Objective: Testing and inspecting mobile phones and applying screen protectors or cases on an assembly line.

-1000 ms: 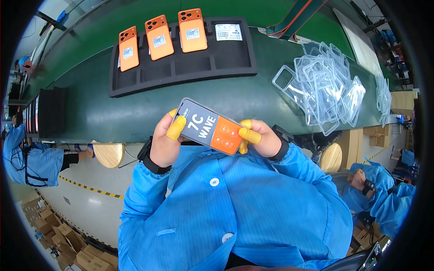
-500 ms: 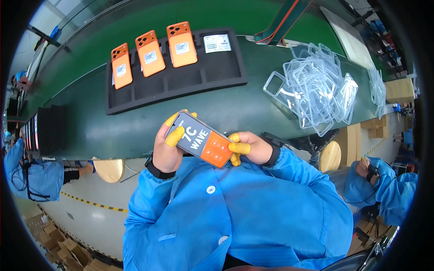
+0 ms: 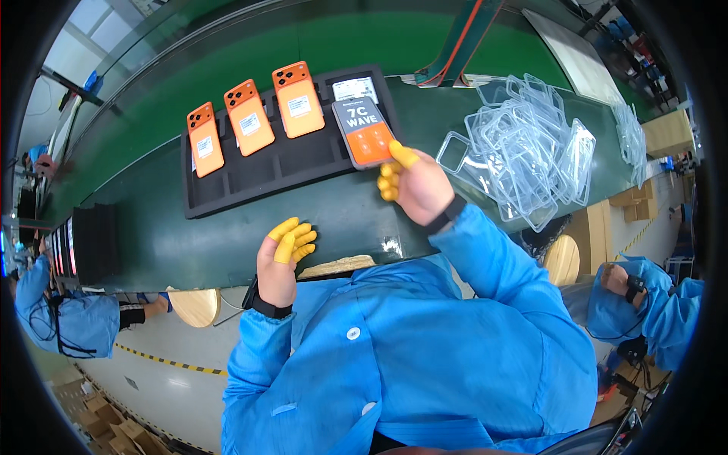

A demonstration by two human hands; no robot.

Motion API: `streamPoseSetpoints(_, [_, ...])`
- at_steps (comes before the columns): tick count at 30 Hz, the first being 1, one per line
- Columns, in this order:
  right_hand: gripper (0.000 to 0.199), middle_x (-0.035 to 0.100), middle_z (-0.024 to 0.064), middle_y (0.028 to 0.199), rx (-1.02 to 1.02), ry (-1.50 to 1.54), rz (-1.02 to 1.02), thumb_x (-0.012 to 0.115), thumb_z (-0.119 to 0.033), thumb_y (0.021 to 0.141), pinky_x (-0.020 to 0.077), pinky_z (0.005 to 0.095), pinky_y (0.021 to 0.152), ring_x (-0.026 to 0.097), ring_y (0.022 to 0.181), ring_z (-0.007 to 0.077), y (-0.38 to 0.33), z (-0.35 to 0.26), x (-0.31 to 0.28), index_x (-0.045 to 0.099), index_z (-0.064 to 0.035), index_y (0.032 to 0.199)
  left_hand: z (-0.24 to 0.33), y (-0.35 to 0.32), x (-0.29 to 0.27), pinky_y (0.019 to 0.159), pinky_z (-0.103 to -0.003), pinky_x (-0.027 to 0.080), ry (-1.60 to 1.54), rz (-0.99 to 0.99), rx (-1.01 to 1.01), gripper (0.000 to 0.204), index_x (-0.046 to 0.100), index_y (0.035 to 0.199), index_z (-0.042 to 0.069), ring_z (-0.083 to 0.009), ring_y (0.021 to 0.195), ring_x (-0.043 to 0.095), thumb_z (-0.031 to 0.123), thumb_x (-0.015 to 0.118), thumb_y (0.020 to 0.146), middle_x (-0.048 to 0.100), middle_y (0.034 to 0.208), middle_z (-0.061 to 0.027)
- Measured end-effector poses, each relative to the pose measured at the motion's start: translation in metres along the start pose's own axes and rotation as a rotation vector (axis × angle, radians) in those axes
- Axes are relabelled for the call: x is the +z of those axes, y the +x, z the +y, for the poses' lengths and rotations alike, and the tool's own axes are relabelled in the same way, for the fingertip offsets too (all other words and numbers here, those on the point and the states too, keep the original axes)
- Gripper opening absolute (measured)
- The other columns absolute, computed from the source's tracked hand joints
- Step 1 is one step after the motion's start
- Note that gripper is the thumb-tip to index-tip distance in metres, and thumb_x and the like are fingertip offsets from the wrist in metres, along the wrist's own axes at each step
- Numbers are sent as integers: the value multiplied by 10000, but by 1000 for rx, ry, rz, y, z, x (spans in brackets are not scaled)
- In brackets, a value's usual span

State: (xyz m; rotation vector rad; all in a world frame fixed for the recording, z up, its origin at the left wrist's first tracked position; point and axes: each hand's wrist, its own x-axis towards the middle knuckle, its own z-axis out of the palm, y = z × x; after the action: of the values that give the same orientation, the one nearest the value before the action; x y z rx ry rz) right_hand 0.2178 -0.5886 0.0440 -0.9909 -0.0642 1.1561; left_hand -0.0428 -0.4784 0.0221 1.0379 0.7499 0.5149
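My right hand (image 3: 413, 182), with yellow finger cots, grips the lower end of an orange phone (image 3: 364, 130) whose screen carries a dark and orange sticker. The phone lies over the right-hand slot of a black foam tray (image 3: 258, 178), on top of a white card. Three orange phones, backs up with white labels, fill the tray's far slots: the left phone (image 3: 205, 139), the middle phone (image 3: 249, 117) and the right phone (image 3: 299, 99). My left hand (image 3: 282, 254), fingers curled and holding nothing, rests at the near edge of the green conveyor belt (image 3: 152, 227).
A heap of clear phone cases (image 3: 531, 148) lies on the belt to my right. A stack of black trays (image 3: 91, 243) sits at the left. Other workers in blue coats sit at the lower left (image 3: 61, 318) and lower right (image 3: 644, 303). A round wooden stool (image 3: 563, 259) stands by me.
Both hands held the stickered phone near my chest. Now my right hand alone has carried it forward onto the tray, and my left hand has let go and dropped to the belt edge.
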Motion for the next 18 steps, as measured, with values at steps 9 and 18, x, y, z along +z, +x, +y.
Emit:
streamPoseSetpoints(9, [271,663,122,1001,-159,27,-14,497,-217,991,536,344,643,652,762,222,25,-9,12,482,-46,1201,-9,-2,0,888,-346,508,53,-16,79,300,518,1269,-10,-251,1046,627,139,459,1015,629,1156,-166])
streamPoseSetpoints(18, [295,668,106,945,-460,-595,7,628,-108,907,527,313,696,657,800,205,-58,-9,-28,581,-2,1179,-4,-1,-2,858,-319,521,143,-32,72,294,534,1257,-2,-239,1027,647,153,482,1013,641,1144,-158])
